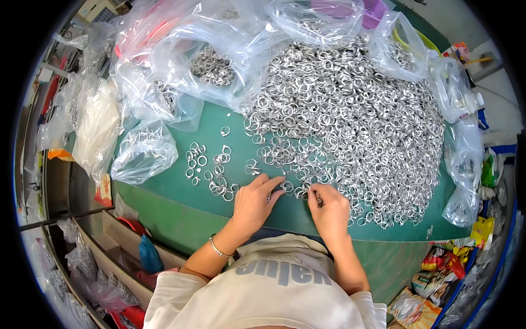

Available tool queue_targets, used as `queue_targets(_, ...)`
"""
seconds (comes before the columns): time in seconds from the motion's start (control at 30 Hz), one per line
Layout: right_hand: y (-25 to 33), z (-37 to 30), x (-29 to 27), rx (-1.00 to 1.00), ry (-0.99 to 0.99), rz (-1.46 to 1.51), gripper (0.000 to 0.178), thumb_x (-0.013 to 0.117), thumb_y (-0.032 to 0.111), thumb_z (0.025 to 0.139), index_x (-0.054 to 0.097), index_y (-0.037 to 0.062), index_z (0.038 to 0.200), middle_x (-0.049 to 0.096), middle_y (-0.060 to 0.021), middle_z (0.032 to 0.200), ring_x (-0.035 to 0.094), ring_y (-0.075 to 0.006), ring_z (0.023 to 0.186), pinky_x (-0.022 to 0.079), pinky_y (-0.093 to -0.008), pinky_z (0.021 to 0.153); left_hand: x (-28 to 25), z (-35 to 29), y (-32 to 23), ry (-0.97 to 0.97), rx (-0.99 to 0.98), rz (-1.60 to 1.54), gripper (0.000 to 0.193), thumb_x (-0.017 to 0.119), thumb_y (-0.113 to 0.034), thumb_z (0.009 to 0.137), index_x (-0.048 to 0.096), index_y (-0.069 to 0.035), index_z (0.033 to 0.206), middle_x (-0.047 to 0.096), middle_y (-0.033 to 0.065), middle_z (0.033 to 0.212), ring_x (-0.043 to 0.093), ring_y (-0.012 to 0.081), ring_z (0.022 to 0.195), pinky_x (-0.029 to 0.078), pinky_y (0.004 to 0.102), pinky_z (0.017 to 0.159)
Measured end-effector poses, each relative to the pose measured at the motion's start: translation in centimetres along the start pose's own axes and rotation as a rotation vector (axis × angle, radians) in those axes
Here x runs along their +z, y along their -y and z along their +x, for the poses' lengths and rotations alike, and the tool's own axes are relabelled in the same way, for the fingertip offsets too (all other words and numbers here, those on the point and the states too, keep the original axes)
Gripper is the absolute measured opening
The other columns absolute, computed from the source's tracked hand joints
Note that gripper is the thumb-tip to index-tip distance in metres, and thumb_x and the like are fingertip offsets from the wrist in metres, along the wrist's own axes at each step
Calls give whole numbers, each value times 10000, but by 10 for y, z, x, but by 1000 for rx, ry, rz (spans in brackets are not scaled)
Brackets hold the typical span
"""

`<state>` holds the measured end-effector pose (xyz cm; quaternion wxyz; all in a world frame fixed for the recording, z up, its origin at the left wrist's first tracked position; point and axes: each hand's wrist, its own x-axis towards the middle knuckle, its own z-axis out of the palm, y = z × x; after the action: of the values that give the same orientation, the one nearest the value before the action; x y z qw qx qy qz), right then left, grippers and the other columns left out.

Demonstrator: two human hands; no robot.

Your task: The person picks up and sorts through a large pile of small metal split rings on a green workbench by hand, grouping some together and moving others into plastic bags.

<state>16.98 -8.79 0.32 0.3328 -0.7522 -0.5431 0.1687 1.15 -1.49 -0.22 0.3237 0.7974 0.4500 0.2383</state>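
A big heap of silver-coloured metal rings (350, 109) spreads over the green tabletop, thinning into loose rings near my hands. My left hand (253, 202) is closed, its thumb and forefinger around the edge of a ring (287, 188) at the heap's near side. Something metallic shows in its palm, partly hidden by the fingers. To the right, my right hand (331, 211) is curled, thumb and forefinger pinched beside another ring (301, 192). Small metal rings (319, 200) show inside its bent fingers. A looser group of rings (218, 183) lies left of my left hand.
Clear plastic bags, some with rings inside, crowd the far edge, with one bag (145, 151) at the left. A purple basin (375, 12) stands at the back. Open drawers (118, 241) sit below left; colourful packets (438, 263) lie below right.
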Motion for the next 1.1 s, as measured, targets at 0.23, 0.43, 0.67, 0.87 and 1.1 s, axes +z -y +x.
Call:
queue_targets(0.23, -8, 25, -13, 55, -238, 12, 124, 661, 44, 782, 640, 19, 901, 637, -120, 762, 593, -236, 540, 464, -331, 504, -4, 1, 6, -56, -33, -102, 207, 711, -32, 721, 658, -38, 921, 485, 83, 663, 468, 200, 534, 388, 303, 505)
queue_targets(0.43, 0, 1, -8, -97, 83, -80, 177, 703, 39, 737, 645, 43, 904, 601, -88, 692, 572, -205, 526, 447, -305, 479, -6, -3, 2, -29, -37, -121, 205, 687, -72, 754, 656, -73, 957, 522, 75, 725, 519, 251, 536, 417, 348, 494)
queue_targets(0.67, -4, 2, -3, -110, 67, -6, 73, 667, 60, 771, 610, 30, 805, 573, -93, 672, 572, -247, 506, 429, -331, 450, 2, -8, 4, 17, 23, 35, 255, 690, -39, 736, 680, -118, 978, 482, 51, 684, 489, 203, 506, 398, 327, 477)
queue_targets(0.87, -9, 2, -18, 297, 190, 934, 40, 593, -11, 814, 571, -4, 847, 565, -64, 680, 456, -84, 468, 303, -229, 380, 4, -5, 6, -29, 94, -23, 138, 679, -42, 749, 661, -74, 882, 473, 51, 681, 471, 186, 491, 381, 311, 455)
queue_targets(1.1, -21, 10, -20, 429, 336, 1776, 134, 504, 89, 859, 474, 26, 973, 564, -197, 886, 398, -112, 390, 247, -209, 307, -21, -9, 18, 337, -438, -1374, 91, 556, -101, 814, 539, -15, 837, 518, 91, 748, 396, 111, 523, 289, 234, 420)
